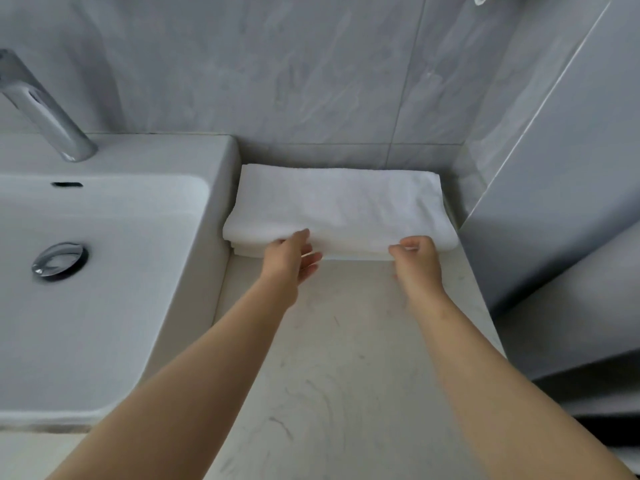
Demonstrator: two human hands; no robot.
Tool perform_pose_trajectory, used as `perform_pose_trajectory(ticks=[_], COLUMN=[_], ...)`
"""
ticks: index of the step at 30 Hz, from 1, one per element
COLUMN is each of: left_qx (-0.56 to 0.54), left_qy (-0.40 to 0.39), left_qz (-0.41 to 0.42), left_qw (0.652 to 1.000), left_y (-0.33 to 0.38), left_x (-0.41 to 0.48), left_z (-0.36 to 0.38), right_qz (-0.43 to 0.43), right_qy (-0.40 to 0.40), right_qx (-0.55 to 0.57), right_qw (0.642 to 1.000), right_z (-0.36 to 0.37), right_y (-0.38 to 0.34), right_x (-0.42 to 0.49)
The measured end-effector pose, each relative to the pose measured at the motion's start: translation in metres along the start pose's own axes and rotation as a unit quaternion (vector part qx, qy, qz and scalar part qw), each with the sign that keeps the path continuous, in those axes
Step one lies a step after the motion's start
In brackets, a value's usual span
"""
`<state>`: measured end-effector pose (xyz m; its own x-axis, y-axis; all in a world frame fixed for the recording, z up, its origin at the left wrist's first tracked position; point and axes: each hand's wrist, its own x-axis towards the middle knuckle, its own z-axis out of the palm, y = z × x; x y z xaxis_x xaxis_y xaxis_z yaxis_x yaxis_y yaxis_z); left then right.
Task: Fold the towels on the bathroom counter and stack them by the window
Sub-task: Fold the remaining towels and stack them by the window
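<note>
- Worktop (339,358): pale, smooth stone with grey veins.
- Left grip (292,258) pinched the towel's near edge, thumb on top and straight fingers beneath. Right grip (417,259) was curled onto the same edge.
- Towel (339,206): white nubby terry, folded into a soft oblong of several layers. It lay at the worktop's back against the tiled wall (311,81), just beside the sink (221,188).
- Judged step: squaring the folded layers. The next move called for an even release that leaves the limp edges aligned. No window showed.
- Far left: glossy sink basin, chrome tap (45,109).
</note>
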<state>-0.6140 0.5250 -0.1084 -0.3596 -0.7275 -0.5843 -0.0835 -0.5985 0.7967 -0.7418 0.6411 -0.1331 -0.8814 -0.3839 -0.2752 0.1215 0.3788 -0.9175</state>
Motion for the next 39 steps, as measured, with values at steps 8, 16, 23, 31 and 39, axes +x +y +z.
perform_pose_trajectory(ticks=[8,16,23,31,39], left_qx=[-0.090,-0.146,-0.165,-0.160,-0.139], left_qy=[0.050,0.088,0.075,0.068,0.073], left_qz=[-0.024,0.014,0.046,0.040,0.011], left_qw=[0.994,0.985,0.982,0.984,0.988], left_y=[0.014,0.015,0.005,-0.028,-0.087], left_x=[0.012,0.012,-0.012,-0.051,-0.086], left_z=[0.001,0.000,-0.013,-0.041,-0.081], right_qz=[0.030,0.029,0.021,0.023,0.076], right_qy=[0.051,0.104,0.104,0.098,0.080], right_qx=[0.140,0.248,0.274,0.265,0.247], right_qw=[0.988,0.963,0.956,0.959,0.963], right_z=[-0.015,-0.026,-0.037,-0.052,-0.075], right_y=[-0.011,-0.010,-0.010,0.014,0.056], right_x=[0.011,0.017,-0.005,-0.055,-0.113])
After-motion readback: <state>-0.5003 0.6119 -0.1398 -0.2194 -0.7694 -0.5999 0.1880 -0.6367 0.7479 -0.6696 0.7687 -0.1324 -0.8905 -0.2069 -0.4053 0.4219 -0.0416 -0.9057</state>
